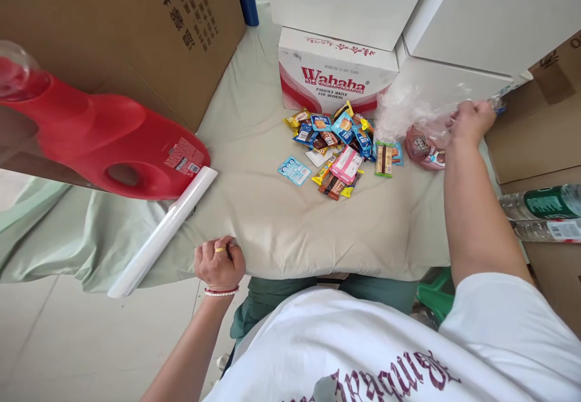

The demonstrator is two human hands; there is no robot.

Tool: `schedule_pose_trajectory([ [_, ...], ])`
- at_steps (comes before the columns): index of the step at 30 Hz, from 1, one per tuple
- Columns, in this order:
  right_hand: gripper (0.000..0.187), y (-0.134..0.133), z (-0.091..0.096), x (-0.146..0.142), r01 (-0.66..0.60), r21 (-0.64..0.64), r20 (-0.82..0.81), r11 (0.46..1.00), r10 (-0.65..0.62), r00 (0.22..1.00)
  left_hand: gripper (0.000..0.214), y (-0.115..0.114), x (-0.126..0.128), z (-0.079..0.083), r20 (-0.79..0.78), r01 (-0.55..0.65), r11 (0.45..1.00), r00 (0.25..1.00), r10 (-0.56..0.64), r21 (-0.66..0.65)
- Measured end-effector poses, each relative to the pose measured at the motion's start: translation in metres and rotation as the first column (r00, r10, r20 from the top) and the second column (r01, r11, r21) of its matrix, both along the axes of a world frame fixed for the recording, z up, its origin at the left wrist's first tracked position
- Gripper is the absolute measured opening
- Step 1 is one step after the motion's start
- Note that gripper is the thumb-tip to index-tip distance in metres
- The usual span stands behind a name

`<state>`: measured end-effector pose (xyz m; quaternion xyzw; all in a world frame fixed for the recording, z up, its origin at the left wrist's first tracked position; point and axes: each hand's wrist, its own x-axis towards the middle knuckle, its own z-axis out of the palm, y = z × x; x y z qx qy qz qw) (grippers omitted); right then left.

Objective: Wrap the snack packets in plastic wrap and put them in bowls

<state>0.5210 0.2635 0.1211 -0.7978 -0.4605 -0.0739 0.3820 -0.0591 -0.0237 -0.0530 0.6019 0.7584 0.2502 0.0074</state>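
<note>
My left hand rests closed in a loose fist on the front edge of the cloth-covered table, with nothing seen in it. On the far right, my right hand is closed at the edge of a pinkish see-through plastic bag with packaged snacks in it. The bag's film runs up to my fingers; the fingertips are partly hidden. Left of it lies a crumpled clear plastic bag. A heap of small wrapped snacks in several colours spreads over the middle, with a light blue packet apart from it.
A red detergent bottle lies on the left beside a white roll. Behind the snacks stands a Wahaha water carton under white boxes. Cardboard boxes flank the table. Plastic bottles lie at the right.
</note>
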Motion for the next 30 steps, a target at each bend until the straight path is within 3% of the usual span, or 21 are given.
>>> schedule_pose_trajectory([
  [2,0.035,-0.038,0.018,-0.017,0.032,0.138,-0.152,0.99,-0.011,0.988,0.015,0.001,-0.001,0.001,0.03,-0.018,1.0,0.999,0.018,-0.002],
  [3,0.032,-0.062,0.023,-0.031,0.022,0.21,-0.147,0.978,0.01,0.989,0.014,0.001,0.0,0.002,0.052,-0.023,1.0,0.998,0.023,0.001],
  [5,0.025,-0.116,0.023,-0.066,-0.117,0.282,-0.045,0.952,0.135,0.99,0.013,-0.002,0.008,0.008,0.125,-0.015,1.0,0.992,0.012,0.019],
  [6,0.022,-0.144,0.016,-0.087,-0.189,0.252,-0.008,0.949,0.198,0.98,0.014,-0.004,0.015,0.013,0.193,0.003,1.0,0.981,-0.008,0.03],
  [8,0.019,-0.196,-0.007,-0.13,-0.389,0.068,0.029,0.919,0.388,0.921,0.019,-0.01,0.039,0.027,0.408,0.077,0.997,0.909,-0.08,0.022],
  [9,0.017,-0.219,-0.023,-0.151,-0.512,-0.021,0.007,0.858,0.513,0.859,0.023,-0.012,0.055,0.035,0.56,0.138,0.99,0.821,-0.109,-0.009],
  [10,0.016,-0.239,-0.04,-0.17,-0.618,-0.1,-0.071,0.779,0.614,0.786,0.029,-0.014,0.072,0.044,0.72,0.235,0.97,0.685,-0.114,-0.069],
  [12,0.016,-0.271,-0.074,-0.203,-0.77,-0.219,-0.212,0.599,0.741,0.637,0.049,-0.011,0.108,0.059,0.95,0.463,0.869,0.311,0.025,-0.174],
  [13,0.016,-0.283,-0.089,-0.216,-0.812,-0.256,-0.263,0.524,0.771,0.58,0.059,-0.007,0.125,0.064,0.982,0.529,0.828,0.131,0.135,-0.185],
  [14,0.017,-0.293,-0.102,-0.228,-0.84,-0.279,-0.297,0.465,0.79,0.536,0.066,-0.002,0.14,0.067,0.973,0.558,0.806,0.005,0.233,-0.196],
  [15,0.02,-0.302,-0.113,-0.238,-0.859,-0.29,-0.318,0.423,0.804,0.503,0.066,0.004,0.153,0.068,0.953,0.576,0.788,-0.05,0.299,-0.217],
  [18,0.028,-0.32,-0.127,-0.255,-0.904,-0.273,-0.348,0.33,0.842,0.413,0.052,0.022,0.175,0.064,0.941,0.519,0.804,0.003,0.339,-0.291],
  [21,0.027,-0.331,-0.118,-0.252,-0.945,-0.201,-0.408,0.257,0.855,0.32,0.031,0.032,0.178,0.056,0.935,0.436,0.836,0.039,0.352,-0.333],
  [23,0.024,-0.334,-0.105,-0.24,-0.943,-0.122,-0.478,0.31,0.814,0.33,0.026,0.033,0.177,0.052,0.939,0.414,0.851,0.024,0.343,-0.322],
  [25,0.021,-0.329,-0.092,-0.222,-0.874,-0.041,-0.563,0.484,0.712,0.42,0.026,0.031,0.175,0.05,0.949,0.382,0.876,0.009,0.316,-0.295],
  [27,0.024,-0.318,-0.085,-0.202,-0.714,0.019,-0.661,0.7,0.544,0.516,0.028,0.026,0.175,0.051,0.959,0.347,0.9,-0.006,0.283,-0.263],
  [28,0.027,-0.31,-0.084,-0.194,-0.625,0.037,-0.71,0.78,0.461,0.533,0.029,0.024,0.176,0.052,0.963,0.335,0.909,-0.014,0.268,-0.248],
  [30,0.035,-0.293,-0.086,-0.182,-0.523,0.048,-0.786,0.851,0.355,0.506,0.033,0.02,0.176,0.057,0.97,0.329,0.919,-0.034,0.242,-0.218],
])
